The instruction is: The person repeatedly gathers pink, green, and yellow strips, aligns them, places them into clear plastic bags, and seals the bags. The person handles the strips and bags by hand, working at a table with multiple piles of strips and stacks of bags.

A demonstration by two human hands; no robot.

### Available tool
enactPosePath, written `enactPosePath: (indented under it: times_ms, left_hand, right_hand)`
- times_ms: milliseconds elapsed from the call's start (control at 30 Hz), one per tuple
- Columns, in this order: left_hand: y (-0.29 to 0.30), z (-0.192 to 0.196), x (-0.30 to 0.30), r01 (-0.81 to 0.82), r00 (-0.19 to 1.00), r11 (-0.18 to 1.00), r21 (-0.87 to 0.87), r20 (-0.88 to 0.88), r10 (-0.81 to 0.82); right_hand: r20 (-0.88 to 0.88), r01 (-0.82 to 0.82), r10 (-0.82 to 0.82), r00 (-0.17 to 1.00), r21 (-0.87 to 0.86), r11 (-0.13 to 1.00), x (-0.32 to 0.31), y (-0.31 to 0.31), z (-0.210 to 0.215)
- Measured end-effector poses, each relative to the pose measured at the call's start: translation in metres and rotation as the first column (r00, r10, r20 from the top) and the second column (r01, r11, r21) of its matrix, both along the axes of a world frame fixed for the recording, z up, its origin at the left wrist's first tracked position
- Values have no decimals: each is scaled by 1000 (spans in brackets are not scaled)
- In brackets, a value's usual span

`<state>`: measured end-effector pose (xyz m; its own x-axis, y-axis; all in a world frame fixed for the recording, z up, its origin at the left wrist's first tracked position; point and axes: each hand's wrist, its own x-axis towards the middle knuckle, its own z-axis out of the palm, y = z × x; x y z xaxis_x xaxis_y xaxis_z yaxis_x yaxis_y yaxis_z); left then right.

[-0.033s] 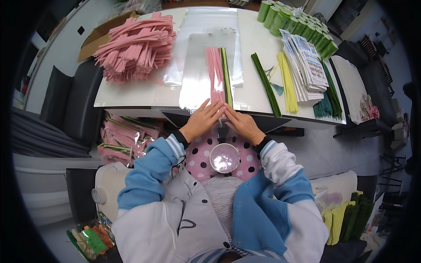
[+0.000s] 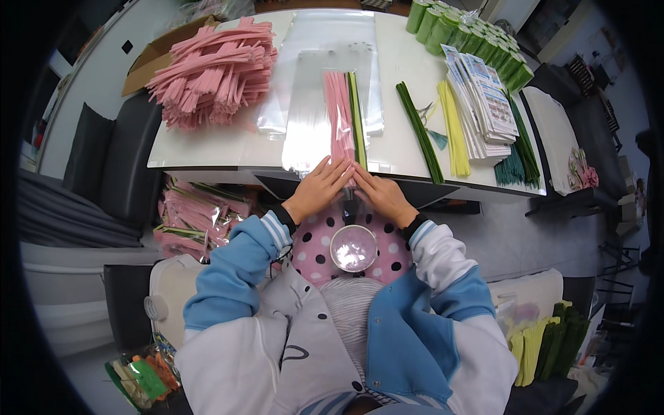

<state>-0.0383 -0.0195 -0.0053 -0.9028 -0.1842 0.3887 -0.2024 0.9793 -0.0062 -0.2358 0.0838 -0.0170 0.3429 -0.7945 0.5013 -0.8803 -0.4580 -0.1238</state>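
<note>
A clear plastic bag lies at the table's near edge. Inside it are pink chenille stems with a narrow strip of yellow and dark green ones along their right side. My left hand and my right hand meet at the bag's near end. Their long fingers rest close together over it, with the right thumb tucked lower; the left thumb is hidden. More clear bags lie flat beneath and behind this one. A round, pale-rimmed, shiny object sits at my lap, over polka-dot fabric.
Pink stems are piled by a cardboard box at left. To the right lie dark green stems, scissors, yellow stems, printed sheets and green rolls. Filled bags sit below the table's left side.
The bag with its stems has shifted very slightly away from me. Both hands stay at its near end.
</note>
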Motion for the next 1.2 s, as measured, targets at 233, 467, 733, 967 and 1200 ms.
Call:
enactPosePath:
  times_ms: [233,467,733,967,1200]
  left_hand:
    - [7,-5,17,-8,1000,999,-33,-1,8]
    - [16,-10,25,-115,985,964,240,-98,142]
    - [23,-12,18,-111,939,866,488,-233,252]
    - [27,-1,22,-126,920,778,616,-220,323]
    - [20,-2,18,9,887,291,957,-142,439]
  right_hand:
    - [-64,-33,31,997,-19,999,-8,1,-9]
    - [88,21,-16,996,-57,998,-5,15,-8]
    - [311,87,-118,943,110,990,0,23,-10]
    - [863,-181,-168,477,283,942,6,9,-24]
    - [909,-441,-410,75,399,804,-5,8,-28]
